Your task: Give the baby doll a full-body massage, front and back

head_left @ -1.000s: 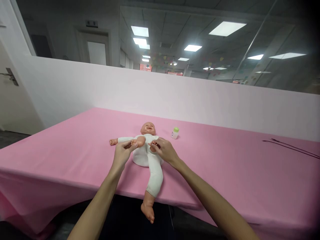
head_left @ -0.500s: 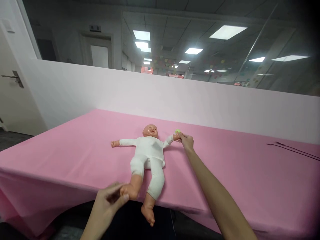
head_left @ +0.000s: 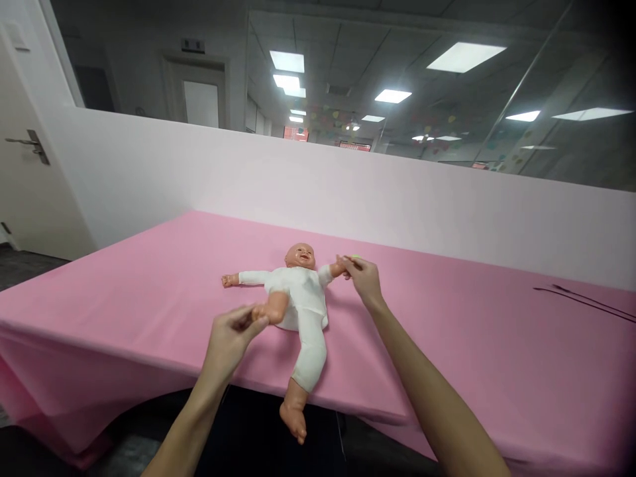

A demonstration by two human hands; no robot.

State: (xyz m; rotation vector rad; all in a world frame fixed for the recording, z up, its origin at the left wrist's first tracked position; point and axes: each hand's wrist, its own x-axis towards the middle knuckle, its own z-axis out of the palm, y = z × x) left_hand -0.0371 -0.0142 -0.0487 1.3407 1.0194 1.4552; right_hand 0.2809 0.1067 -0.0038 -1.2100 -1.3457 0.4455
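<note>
A baby doll with a white cloth body lies face up on a pink-covered table, its head toward the wall. My left hand grips the doll's foot on the left side, with that leg bent and raised toward its belly. The doll's other leg stretches over the near table edge. My right hand pinches the doll's hand on the right side, holding that arm up a little. A small bright green thing shows just behind my right hand, mostly hidden. The doll's other arm lies out to the left.
Two thin dark cords or rods lie at the table's right. A white half wall with glass above it runs behind the table. A door stands at the far left. The cloth hangs over the near edge.
My left hand has moved up and forward, pushing the doll's leg from nearly straight to bent. My right hand has shifted slightly left with the doll's hand.
</note>
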